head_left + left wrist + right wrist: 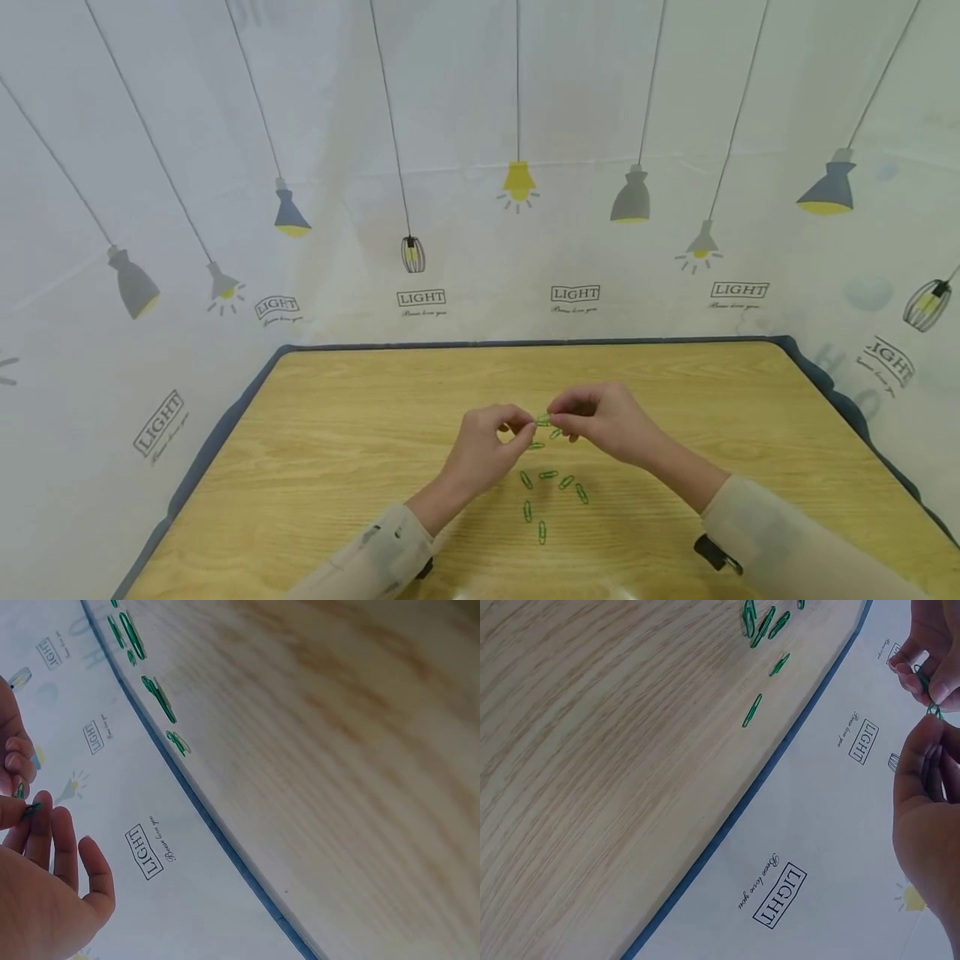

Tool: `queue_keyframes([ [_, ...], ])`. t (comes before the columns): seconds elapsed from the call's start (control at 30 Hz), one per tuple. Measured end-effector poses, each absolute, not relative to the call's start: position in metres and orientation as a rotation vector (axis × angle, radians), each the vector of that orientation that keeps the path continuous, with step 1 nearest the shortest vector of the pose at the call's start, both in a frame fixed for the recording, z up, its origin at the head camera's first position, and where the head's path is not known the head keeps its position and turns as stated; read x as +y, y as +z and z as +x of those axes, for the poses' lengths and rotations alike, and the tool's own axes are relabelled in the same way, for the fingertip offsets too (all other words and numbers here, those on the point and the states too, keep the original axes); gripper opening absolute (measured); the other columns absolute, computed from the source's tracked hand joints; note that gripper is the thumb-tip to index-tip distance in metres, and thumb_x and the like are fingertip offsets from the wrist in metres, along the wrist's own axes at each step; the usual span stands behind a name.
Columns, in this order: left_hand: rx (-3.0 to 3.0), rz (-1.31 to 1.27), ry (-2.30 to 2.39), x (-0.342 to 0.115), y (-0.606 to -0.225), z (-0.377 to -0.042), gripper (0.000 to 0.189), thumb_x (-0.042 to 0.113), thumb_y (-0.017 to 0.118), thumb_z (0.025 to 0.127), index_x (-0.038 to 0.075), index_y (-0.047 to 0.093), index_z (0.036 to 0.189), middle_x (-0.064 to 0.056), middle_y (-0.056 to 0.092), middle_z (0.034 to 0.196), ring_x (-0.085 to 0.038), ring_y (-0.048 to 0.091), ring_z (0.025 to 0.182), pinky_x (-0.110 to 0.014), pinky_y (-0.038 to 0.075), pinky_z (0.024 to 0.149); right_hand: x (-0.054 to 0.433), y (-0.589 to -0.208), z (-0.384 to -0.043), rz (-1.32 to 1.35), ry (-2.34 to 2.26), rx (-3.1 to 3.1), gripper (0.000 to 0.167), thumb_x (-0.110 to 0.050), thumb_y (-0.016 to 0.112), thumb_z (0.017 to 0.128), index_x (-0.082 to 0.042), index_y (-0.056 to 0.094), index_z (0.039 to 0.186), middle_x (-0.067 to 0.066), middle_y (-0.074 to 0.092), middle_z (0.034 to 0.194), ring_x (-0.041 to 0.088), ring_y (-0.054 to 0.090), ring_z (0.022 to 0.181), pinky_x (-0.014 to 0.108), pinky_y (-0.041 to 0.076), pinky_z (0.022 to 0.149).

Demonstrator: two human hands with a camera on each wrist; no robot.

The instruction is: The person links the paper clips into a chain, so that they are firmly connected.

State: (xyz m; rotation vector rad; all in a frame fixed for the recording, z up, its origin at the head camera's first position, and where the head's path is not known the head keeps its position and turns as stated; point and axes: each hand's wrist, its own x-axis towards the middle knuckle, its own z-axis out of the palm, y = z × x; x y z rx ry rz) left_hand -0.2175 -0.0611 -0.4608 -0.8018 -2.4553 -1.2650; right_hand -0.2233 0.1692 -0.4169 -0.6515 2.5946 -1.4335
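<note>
Both hands meet above the wooden table, their fingertips close together. My left hand (491,442) pinches a small green paper clip (31,810) between thumb and fingers. Facing it, my right hand (611,421) pinches another green paper clip (20,790). The two clips touch or overlap between the fingertips; whether they are hooked together cannot be told. In the right wrist view, a clip (922,679) shows at the left hand's fingers, just above the right fingertips. Parts of both clips are hidden by the fingers.
Several loose green paper clips (548,474) lie scattered on the wooden table (337,467) below and in front of the hands. A dark blue edge (465,343) borders the tabletop. Beyond it stands a white sheet (465,200) printed with lamps.
</note>
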Motion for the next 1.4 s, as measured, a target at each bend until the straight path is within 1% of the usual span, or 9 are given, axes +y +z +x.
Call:
queue_keyframes([
  [0.17,-2.451,-0.811,-1.232,-0.062,-0.461,-0.216,0.011,0.012,0.072,0.102,0.009,0.082,0.105,-0.004,0.081,0.096,-0.012,0.073,0.086,-0.044,0.065,0.083,0.169,-0.416,-0.224,-0.650,-1.413,2.595,0.011,-0.015,0.073,0.101,-0.008,0.079,0.107,0.005,0.078,0.092,0.020,0.072,0.077,0.031,0.060,0.065],
  [0.3,-2.446,-0.825,-1.164,-0.062,-0.461,-0.216,0.011,0.013,0.073,0.102,0.010,0.082,0.106,-0.003,0.082,0.098,-0.011,0.073,0.087,-0.032,0.063,0.080,0.170,-0.415,-0.224,-0.626,-1.384,2.591,0.012,-0.017,0.073,0.102,-0.008,0.081,0.106,0.004,0.077,0.090,0.021,0.072,0.076,0.031,0.060,0.065],
  [0.4,-2.443,-0.841,-1.109,-0.063,-0.462,-0.217,0.011,0.014,0.074,0.102,0.010,0.083,0.106,-0.003,0.082,0.098,-0.012,0.073,0.087,-0.029,0.062,0.079,0.171,-0.415,-0.225,-0.614,-1.361,2.585,0.014,-0.017,0.073,0.102,-0.007,0.081,0.107,0.004,0.077,0.088,0.021,0.072,0.076,0.031,0.061,0.065],
  [0.57,-2.429,-0.864,-1.023,-0.064,-0.462,-0.216,0.009,0.014,0.074,0.101,0.012,0.083,0.104,0.000,0.082,0.097,-0.012,0.072,0.086,-0.033,0.063,0.079,0.173,-0.414,-0.227,-0.554,-1.379,2.506,0.017,-0.019,0.072,0.103,-0.006,0.081,0.109,0.005,0.075,0.088,0.020,0.072,0.079,0.036,0.063,0.073],
  [0.67,-2.427,-0.858,-0.998,-0.064,-0.461,-0.216,0.009,0.015,0.074,0.101,0.014,0.083,0.105,0.001,0.081,0.097,-0.011,0.071,0.086,-0.030,0.062,0.078,0.176,-0.413,-0.229,-0.515,-1.405,2.448,0.018,-0.019,0.071,0.103,-0.005,0.080,0.110,0.006,0.074,0.090,0.021,0.072,0.082,0.039,0.064,0.078],
  [0.9,-2.415,-0.806,-1.074,-0.066,-0.460,-0.217,0.009,0.014,0.075,0.100,0.014,0.083,0.104,0.001,0.081,0.097,-0.011,0.071,0.086,-0.024,0.059,0.076,0.182,-0.416,-0.231,-0.511,-1.452,2.437,0.017,-0.016,0.070,0.104,-0.002,0.077,0.111,0.011,0.074,0.093,0.021,0.072,0.084,0.033,0.063,0.077],
  [1.1,-2.469,-0.863,-1.357,-0.063,-0.461,-0.217,0.007,0.010,0.070,0.102,0.013,0.077,0.102,-0.001,0.079,0.097,-0.012,0.073,0.092,-0.034,0.062,0.090,0.179,-0.418,-0.226,-0.554,-1.520,2.505,0.010,-0.008,0.068,0.104,-0.001,0.073,0.107,0.012,0.074,0.093,0.020,0.072,0.084,0.028,0.063,0.075],
  [1.23,-2.524,-0.887,-1.640,-0.059,-0.460,-0.215,0.009,0.008,0.065,0.102,0.010,0.071,0.110,-0.005,0.079,0.104,-0.018,0.077,0.101,-0.033,0.061,0.098,0.175,-0.415,-0.223,-0.570,-1.522,2.549,0.010,-0.009,0.068,0.104,0.000,0.072,0.107,0.015,0.074,0.091,0.024,0.073,0.083,0.028,0.062,0.073],
  [1.4,-2.551,-0.849,-1.781,-0.056,-0.456,-0.214,0.022,0.009,0.065,0.102,0.006,0.067,0.124,-0.008,0.081,0.108,-0.026,0.077,0.106,-0.037,0.061,0.100,0.172,-0.411,-0.220,-0.599,-1.505,2.569,0.012,-0.010,0.069,0.104,0.000,0.072,0.107,0.013,0.073,0.089,0.023,0.072,0.081,0.028,0.061,0.071],
])
